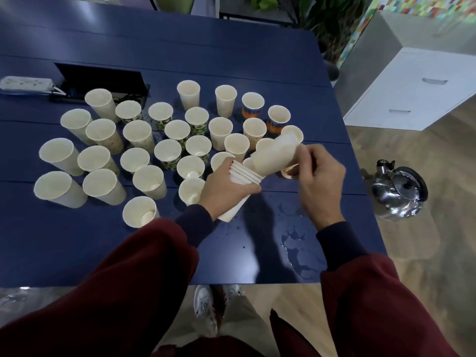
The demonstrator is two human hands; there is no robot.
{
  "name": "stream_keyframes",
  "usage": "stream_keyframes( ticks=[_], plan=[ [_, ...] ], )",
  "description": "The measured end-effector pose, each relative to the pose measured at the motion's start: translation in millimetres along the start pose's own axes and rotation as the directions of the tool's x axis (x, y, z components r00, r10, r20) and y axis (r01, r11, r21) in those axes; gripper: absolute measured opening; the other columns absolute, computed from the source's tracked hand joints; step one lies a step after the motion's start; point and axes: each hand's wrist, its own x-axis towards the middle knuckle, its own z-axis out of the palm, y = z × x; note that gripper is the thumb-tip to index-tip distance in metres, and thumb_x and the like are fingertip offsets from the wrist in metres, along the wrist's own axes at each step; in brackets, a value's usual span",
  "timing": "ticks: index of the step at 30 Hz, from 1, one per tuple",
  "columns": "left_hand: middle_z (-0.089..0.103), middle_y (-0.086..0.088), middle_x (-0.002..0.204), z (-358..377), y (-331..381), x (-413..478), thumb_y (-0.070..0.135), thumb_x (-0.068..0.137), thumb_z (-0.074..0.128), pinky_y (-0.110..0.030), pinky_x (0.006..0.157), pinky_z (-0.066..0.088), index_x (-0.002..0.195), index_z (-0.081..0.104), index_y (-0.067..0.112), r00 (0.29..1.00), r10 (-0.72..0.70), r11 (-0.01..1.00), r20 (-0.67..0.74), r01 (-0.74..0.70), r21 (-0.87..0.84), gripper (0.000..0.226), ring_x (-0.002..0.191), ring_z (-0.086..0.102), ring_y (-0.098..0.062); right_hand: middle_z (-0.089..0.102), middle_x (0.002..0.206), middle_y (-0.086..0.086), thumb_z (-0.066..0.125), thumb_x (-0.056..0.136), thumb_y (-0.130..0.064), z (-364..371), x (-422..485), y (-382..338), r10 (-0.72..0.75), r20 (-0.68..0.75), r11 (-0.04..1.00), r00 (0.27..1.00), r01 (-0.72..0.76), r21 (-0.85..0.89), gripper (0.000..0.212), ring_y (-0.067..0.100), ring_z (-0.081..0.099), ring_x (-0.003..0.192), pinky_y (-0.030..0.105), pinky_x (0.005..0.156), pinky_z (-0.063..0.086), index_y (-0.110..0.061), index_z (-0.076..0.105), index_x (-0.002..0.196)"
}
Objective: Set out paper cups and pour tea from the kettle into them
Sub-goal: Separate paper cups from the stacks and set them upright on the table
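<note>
Several paper cups stand upright and open on the blue table. My left hand grips a nested stack of plain cups, tilted with its rims pointing up and to the right. My right hand pinches the outermost cup of that stack near its rim and base. A shiny steel kettle sits on the floor just past the table's right edge, away from both hands.
Water puddles lie on the table's near right corner. A black flip-up socket box and a white power strip sit at the back left. A white drawer cabinet stands to the right, with plants behind the table.
</note>
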Motion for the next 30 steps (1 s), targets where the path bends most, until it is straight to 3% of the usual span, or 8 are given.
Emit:
stream_keyframes(
  ticks=[5,10,14,17,21,25,30],
  plan=[
    [0.069,0.010,0.103,-16.8,3.8,3.4,0.045,0.058,0.090,-0.038,0.085,0.057,0.109,0.056,0.027,0.995,-0.063,0.990,-0.080,0.052,-0.131,0.064,0.096,0.067,-0.011,0.066,0.070,0.004,0.056,0.101,-0.024,-11.5,-1.7,20.2,0.017,-0.002,0.991,1.000,-0.017,-0.136,0.028,0.024,0.059,0.065,0.043,0.063,0.050,-0.007,0.065,0.081],
    [0.066,0.008,0.105,-15.9,0.7,4.5,0.028,0.061,0.094,-0.024,0.074,0.050,0.116,0.052,0.020,0.992,-0.104,0.983,-0.065,0.093,-0.158,0.069,0.097,0.065,-0.010,0.072,0.083,0.014,0.058,0.097,-0.015,7.6,-21.7,61.6,0.178,0.298,0.915,0.938,-0.046,-0.402,0.019,0.032,0.064,0.074,0.036,0.069,0.047,-0.003,0.069,0.086],
    [0.067,0.005,0.110,-6.2,-5.7,4.3,0.032,0.057,0.094,-0.029,0.084,0.055,0.121,0.054,0.020,0.994,-0.102,0.983,-0.032,0.095,-0.155,0.076,0.101,0.066,-0.012,0.067,0.099,0.022,0.053,0.099,-0.016,21.9,-40.2,77.2,0.287,0.470,0.857,0.835,-0.005,-0.515,0.023,0.043,0.063,0.090,0.042,0.074,0.049,0.000,0.068,0.095],
    [0.068,0.006,0.109,-2.5,-6.4,5.2,0.037,0.053,0.091,-0.035,0.089,0.056,0.118,0.055,0.021,0.994,-0.109,0.987,-0.017,0.106,-0.121,0.076,0.102,0.066,-0.013,0.065,0.111,0.021,0.050,0.102,-0.021,22.8,-39.5,75.3,0.280,0.505,0.821,0.816,0.068,-0.566,0.029,0.042,0.061,0.100,0.042,0.080,0.047,-0.001,0.069,0.110],
    [0.069,0.007,0.105,0.5,-2.9,4.5,0.030,0.058,0.094,-0.039,0.092,0.056,0.112,0.058,0.023,0.995,-0.103,0.989,-0.015,0.101,-0.110,0.065,0.099,0.066,-0.012,0.066,0.117,0.018,0.055,0.100,-0.024,16.7,-29.6,67.3,0.198,0.474,0.858,0.858,0.082,-0.507,0.029,0.040,0.062,0.099,0.044,0.084,0.049,-0.004,0.068,0.117],
    [0.070,0.006,0.106,2.4,6.7,5.3,0.030,0.059,0.095,-0.038,0.092,0.056,0.110,0.059,0.025,0.996,-0.086,0.990,-0.015,0.084,-0.113,0.063,0.100,0.066,-0.013,0.069,0.108,0.007,0.058,0.098,-0.027,11.4,-12.1,50.5,0.042,0.349,0.921,0.936,0.099,-0.377,0.022,0.030,0.065,0.087,0.043,0.078,0.050,-0.012,0.070,0.109],
    [0.070,0.006,0.099,1.8,21.7,8.9,0.020,0.063,0.092,-0.031,0.081,0.055,0.100,0.057,0.026,0.996,-0.050,0.991,-0.073,0.040,-0.129,0.051,0.089,0.066,-0.009,0.071,0.096,-0.005,0.058,0.100,-0.031,16.8,14.8,10.3,-0.194,0.320,0.978,0.928,0.208,-0.009,0.023,0.011,0.061,0.080,0.026,0.073,0.048,-0.014,0.073,0.102]
  ],
)
